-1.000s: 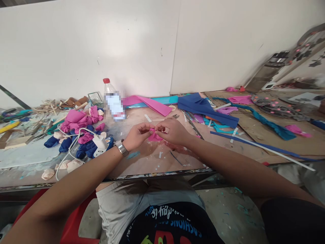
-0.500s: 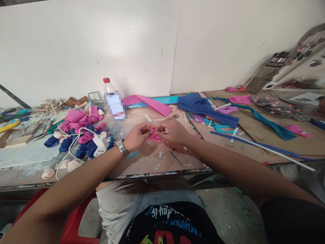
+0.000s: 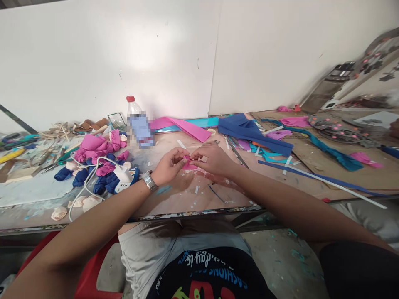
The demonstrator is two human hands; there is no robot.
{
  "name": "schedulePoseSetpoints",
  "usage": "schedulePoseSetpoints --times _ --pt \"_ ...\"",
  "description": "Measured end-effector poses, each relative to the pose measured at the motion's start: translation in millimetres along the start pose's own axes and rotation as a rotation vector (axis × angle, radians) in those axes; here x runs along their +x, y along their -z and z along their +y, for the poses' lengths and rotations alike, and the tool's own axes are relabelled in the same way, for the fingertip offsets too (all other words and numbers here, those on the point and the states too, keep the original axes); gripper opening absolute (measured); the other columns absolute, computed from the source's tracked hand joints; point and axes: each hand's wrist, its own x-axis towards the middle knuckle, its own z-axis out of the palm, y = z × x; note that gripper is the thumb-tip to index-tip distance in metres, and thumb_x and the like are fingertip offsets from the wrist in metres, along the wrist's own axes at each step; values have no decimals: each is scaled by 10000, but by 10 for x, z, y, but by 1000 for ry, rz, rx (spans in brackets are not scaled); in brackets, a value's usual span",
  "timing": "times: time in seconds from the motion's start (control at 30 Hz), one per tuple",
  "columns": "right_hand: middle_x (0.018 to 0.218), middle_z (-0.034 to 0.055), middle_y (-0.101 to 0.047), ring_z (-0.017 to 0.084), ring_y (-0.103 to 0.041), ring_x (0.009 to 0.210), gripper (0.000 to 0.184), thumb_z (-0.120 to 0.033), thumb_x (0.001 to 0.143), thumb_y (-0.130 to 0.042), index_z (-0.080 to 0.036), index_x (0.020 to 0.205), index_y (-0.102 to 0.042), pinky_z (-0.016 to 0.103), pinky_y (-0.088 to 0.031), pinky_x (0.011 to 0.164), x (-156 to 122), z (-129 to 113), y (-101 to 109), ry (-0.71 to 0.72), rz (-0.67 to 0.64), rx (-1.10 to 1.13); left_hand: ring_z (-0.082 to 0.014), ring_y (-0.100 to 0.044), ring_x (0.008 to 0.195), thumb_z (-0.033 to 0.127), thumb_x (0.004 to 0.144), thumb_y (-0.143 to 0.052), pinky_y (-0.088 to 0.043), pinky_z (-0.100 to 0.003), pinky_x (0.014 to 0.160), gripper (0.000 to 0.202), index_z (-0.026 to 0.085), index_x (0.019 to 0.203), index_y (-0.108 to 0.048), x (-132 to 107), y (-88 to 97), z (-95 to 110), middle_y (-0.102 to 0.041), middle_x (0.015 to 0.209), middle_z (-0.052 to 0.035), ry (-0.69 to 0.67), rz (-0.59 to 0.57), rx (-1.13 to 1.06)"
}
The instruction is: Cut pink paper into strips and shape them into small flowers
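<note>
Just above the table [image 3: 174, 203], both hands meet at a small gathered piece of pink crepe paper [image 3: 188, 159]. My left hand [image 3: 168, 167], with a metal watch at the wrist, pinches its left side between thumb and fingers. From the right, my right hand [image 3: 216, 160] pinches the same piece, its fingertips close to the left ones. A flat pink end shows below the fingers; the rest is hidden by them. Pink and blue crumpled rosettes [image 3: 93, 147] lie in a pile left of my left hand.
A red-capped bottle [image 3: 132, 106] stands behind, beside a blurred phone-like object [image 3: 141, 129]. Pink [image 3: 190, 128] and dark blue strips [image 3: 249, 133] lie beyond my hands. A white cable with plug [image 3: 124, 174] is at left. A long white stick [image 3: 339, 189] overhangs the right edge.
The pink piece looks more bunched between my fingertips, and its loose end has shifted slightly. Both hands stay in nearly the same place. At the far right edge, another person's hand has come into view.
</note>
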Motion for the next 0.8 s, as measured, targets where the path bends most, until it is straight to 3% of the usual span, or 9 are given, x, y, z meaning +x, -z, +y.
schedulePoseSetpoints --times 0.23,0.4,0.63,0.8 --pt "863 27 -772 198 -671 834 112 -280 916 -676 -216 861 -750 362 -362 885 12 -16 39 48 -36 -92 -167 -646 905 436 977 -581 -481 -302 848 368 197 1248 -516 -34 17 0 -699 1028 -82 -17 -15 154" --pt "835 21 -761 202 -676 840 109 -300 902 -698 -216 849 -743 363 -352 902 1 -16 21 8 -21 -103 -181 -666 947 424 997 -539 -479 -321 881 403 201 1329 -495 -49 19 49 -718 1089 -101 -38 -46 251" --pt "838 8 -754 194 -669 831 154 -359 892 -719 -207 870 -720 340 -345 852 -7 10 -24 -14 11 -83 -225 -651 1180 376 1012 -515 -434 -374 1051 483 201 1452 -422 -61 3 102 -674 1310 -148 -51 -100 210" --pt "860 13 -734 190 -645 842 170 -379 923 -678 -217 962 -714 323 -353 814 -8 10 -50 2 2 -56 -229 -634 1231 380 995 -554 -446 -374 1046 602 231 1526 -315 -63 -10 62 -643 1365 -147 -8 -128 97"
